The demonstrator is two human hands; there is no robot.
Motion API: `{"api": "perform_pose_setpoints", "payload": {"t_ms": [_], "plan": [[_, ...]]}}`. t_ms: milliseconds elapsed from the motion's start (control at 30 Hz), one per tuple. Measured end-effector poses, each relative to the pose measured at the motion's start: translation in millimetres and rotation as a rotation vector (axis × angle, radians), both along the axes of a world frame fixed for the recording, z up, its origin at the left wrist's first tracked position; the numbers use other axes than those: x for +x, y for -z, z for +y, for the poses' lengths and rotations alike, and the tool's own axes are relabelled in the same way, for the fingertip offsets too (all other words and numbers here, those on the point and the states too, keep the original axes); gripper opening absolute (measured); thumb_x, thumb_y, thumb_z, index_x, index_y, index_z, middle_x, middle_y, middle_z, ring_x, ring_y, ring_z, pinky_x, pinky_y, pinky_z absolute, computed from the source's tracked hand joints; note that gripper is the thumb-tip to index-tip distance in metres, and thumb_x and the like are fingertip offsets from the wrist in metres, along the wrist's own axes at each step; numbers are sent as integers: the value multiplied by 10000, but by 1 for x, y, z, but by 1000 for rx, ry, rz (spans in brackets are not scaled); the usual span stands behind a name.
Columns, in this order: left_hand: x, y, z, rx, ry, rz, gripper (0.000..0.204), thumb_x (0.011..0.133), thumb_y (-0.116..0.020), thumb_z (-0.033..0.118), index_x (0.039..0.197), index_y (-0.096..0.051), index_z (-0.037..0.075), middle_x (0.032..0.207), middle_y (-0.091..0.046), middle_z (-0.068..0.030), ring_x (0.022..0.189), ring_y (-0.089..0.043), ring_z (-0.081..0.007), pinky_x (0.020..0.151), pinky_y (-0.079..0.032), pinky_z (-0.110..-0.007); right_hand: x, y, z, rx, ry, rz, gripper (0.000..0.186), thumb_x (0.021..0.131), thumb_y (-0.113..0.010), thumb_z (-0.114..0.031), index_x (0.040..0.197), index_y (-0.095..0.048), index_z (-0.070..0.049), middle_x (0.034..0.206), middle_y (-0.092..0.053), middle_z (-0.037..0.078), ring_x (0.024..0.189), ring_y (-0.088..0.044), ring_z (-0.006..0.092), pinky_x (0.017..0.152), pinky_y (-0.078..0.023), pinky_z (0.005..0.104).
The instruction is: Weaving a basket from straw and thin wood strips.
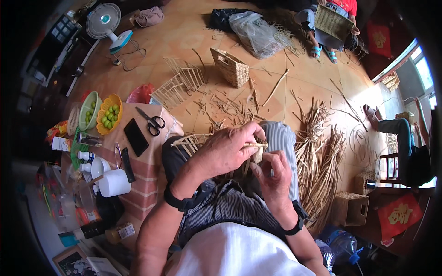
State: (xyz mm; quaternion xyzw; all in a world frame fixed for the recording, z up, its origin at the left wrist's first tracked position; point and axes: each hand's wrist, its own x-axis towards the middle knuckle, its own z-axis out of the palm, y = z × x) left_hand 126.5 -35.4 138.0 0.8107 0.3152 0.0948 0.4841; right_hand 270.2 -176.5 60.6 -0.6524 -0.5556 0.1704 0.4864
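A pale wooden basket frame [186, 143] rests across my lap. My left hand [230, 149] grips a corner of it from above, thumb and index finger around a rail with pale plant fibre wrapped at it. My right hand [274, 177] is just below and to the right, fingers curled at the pale fibre strands [258, 155]; the fingertips are partly hidden. Both hands wear black wrist straps.
A cloth-covered table [149, 188] at left holds scissors [149, 120], a phone [136, 137], fruit bowls and cups. Straw bundles [317, 156] lie at right. A woven basket [230, 66] and bare frames stand ahead. Two other people [340, 11] [398, 138] sit around, one holding a basket.
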Motion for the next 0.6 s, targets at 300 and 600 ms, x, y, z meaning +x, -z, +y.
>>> {"api": "perform_pose_setpoints", "payload": {"t_ms": [300,600], "plan": [[-5,15,-14,314,-58,-195,211,966,-705,87,1147,-613,27,1031,-730,-158,971,-744,-361,804,-586,-426,2,-8,-14,-225,-192,802,171,1075,-690,-171,1027,-588,-42,761,-505,-34,654,-491,94,578,-399,257],[-1,34,-17,603,-148,-226,209,886,-806,110,1016,-648,66,862,-705,-76,758,-742,-286,653,-570,-395,9,-10,-18,-344,-328,1178,244,1159,-535,-301,1041,-592,-95,650,-397,-90,521,-289,25,467,-209,234]]}}
